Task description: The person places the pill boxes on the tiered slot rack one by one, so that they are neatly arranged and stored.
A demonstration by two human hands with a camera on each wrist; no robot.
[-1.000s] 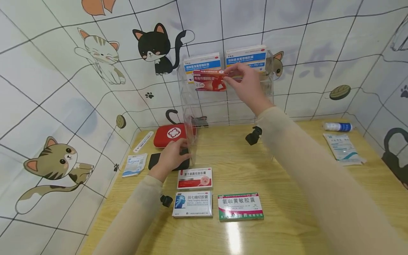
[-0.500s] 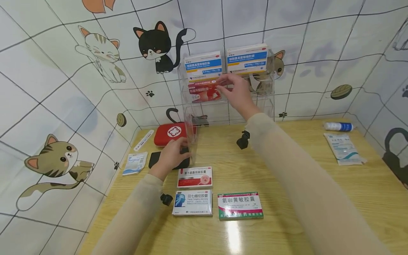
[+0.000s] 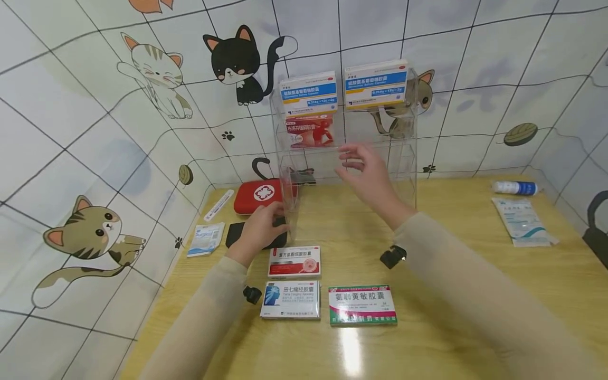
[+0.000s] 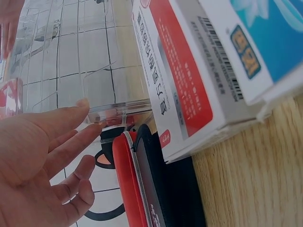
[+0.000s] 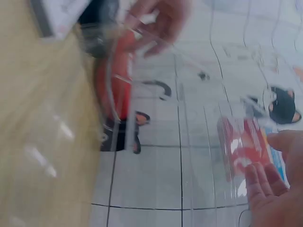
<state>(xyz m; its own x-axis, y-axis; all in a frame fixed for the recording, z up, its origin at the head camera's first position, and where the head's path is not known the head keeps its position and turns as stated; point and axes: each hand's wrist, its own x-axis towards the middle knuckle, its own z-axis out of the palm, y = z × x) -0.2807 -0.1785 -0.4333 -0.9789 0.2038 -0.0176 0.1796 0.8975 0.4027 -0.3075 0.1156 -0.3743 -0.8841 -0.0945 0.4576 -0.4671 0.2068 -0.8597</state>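
Note:
A clear, tiered plastic display rack (image 3: 309,158) stands against the wall. On its top tier sit two blue-and-white medicine boxes (image 3: 310,94); a red medicine box (image 3: 310,131) stands one tier lower, on the left. My left hand (image 3: 258,232) pinches the rack's left front edge between thumb and forefinger; in the left wrist view the same hand (image 4: 52,165) has its other fingers loosely curled. In front of the middle tiers, my right hand (image 3: 368,177) holds nothing, fingers spread and slightly bent, just right of and below the red box.
On the table lie a red-and-white medicine box (image 3: 294,261), a white-and-blue one (image 3: 291,300) and a green-and-white one (image 3: 362,305). A red first-aid case (image 3: 256,198), a black case (image 3: 234,235) and a mask packet (image 3: 206,239) lie left; a tube (image 3: 515,188) and packet (image 3: 520,221) lie right.
My right hand has lowered the red box onto the second tier, let go of it and drawn down and away to the right. The left hand stays at the rack's edge.

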